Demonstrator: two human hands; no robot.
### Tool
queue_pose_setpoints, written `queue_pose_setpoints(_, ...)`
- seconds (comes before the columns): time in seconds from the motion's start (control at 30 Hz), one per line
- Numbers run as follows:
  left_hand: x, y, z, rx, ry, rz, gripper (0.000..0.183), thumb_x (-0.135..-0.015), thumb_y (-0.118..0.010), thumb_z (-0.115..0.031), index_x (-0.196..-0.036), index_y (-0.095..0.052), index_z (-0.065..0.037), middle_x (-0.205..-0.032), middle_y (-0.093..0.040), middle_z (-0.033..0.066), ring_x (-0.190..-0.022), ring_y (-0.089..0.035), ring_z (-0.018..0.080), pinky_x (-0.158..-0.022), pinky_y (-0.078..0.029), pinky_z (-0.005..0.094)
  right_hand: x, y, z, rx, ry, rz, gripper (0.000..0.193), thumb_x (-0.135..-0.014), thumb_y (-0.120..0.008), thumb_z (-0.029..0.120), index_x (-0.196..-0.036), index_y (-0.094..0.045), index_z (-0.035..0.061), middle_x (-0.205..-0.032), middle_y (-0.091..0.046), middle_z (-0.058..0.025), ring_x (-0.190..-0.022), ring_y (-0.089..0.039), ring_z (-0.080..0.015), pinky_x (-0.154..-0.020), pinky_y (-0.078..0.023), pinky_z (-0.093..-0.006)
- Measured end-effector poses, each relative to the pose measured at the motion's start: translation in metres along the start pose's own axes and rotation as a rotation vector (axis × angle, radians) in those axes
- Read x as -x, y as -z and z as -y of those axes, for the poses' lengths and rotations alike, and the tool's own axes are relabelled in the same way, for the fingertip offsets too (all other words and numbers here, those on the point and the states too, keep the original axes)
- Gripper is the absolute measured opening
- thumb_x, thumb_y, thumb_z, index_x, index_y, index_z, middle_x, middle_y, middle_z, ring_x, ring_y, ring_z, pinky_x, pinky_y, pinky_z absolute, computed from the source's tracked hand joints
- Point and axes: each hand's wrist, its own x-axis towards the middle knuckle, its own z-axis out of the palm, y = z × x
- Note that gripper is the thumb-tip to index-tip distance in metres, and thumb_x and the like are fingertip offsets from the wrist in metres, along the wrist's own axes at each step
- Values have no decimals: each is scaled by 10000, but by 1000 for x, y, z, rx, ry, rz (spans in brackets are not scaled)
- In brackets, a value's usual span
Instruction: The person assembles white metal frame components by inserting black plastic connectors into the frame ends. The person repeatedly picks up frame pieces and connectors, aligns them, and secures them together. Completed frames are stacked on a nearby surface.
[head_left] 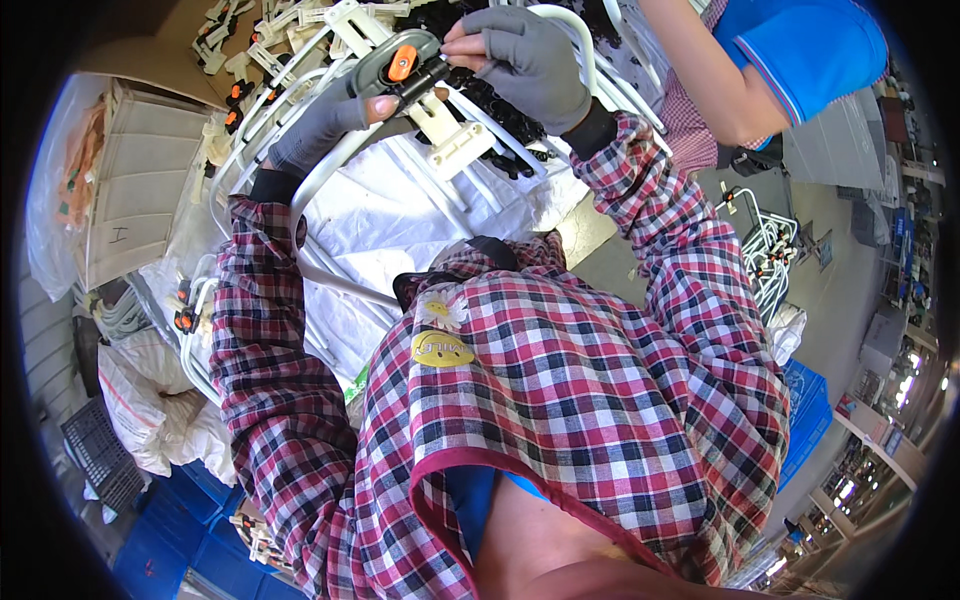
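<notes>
My left hand (325,130), in a grey glove with bare fingertips, is closed around a bent white metal tube (335,165). The thumb presses against a black plastic fitting (425,85) on that tube. An orange button (402,62) sits beside the fitting, and a cream plastic bracket (450,140) hangs just below it. My right hand (535,65), gloved the same way, has its fingers pinched together at the fitting's right end. What lies between those fingertips is too small to make out.
More white tube frames (455,195) lie on white sheeting (380,205) beneath my hands. Behind are several cream brackets (275,35) and a heap of black parts (500,125). A co-worker's arm (720,85) reaches in at upper right. A carton (140,185) stands at left.
</notes>
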Motion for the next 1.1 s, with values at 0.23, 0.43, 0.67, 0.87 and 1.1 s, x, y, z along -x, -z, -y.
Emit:
queue_pose_setpoints(0.23, -3, 4, 1, -25, 31, -23, 845, -750, -740, -415, -1432, -439, -16, -1317, -553, 102, -1214, -509, 210, -1053, -381, 331, 4, -11, -5, -148, -202, -229, 194, -875, -650, -21, -1068, -651, 7, -934, -666, -104, -838, -667, -198, -685, -516, -276)
queue_pose_setpoints(0.43, 9, 25, 8, -85, 16, -73, 792, -784, -766, -393, -1415, -474, -14, -1306, -583, 110, -1210, -535, 201, -1073, -378, 329, 26, -5, 10, -574, -542, -249, 196, -947, -615, 60, -1134, -653, 18, -883, -679, -56, -732, -637, -82, -617, -482, -195)
queue_pose_setpoints(0.67, 20, 48, 29, -65, -80, -121, 770, -778, -784, -376, -1407, -498, -37, -1294, -582, 55, -1200, -518, 176, -1071, -356, 308, 31, -13, 30, -636, -783, -86, 139, -909, -676, 81, -993, -689, -29, -841, -680, -50, -684, -606, -72, -638, -504, -210)
queue_pose_setpoints(0.87, 37, 60, 29, -81, -43, -151, 759, -774, -797, -361, -1393, -507, -30, -1269, -588, 50, -1179, -523, 160, -1057, -368, 295, 17, -32, 23, -599, -551, -66, 210, -885, -673, 52, -1086, -705, -1, -860, -682, -35, -768, -644, -105, -718, -527, -241)
queue_pose_setpoints(1.1, 39, 48, 23, 1, -47, -139, 721, -841, -731, -331, -1432, -456, -23, -1341, -552, 91, -1224, -514, 189, -1082, -371, 323, -19, -35, 15, -59, -157, 57, 273, -810, -716, 60, -1084, -715, 54, -887, -666, -101, -749, -668, -226, -671, -528, -300)
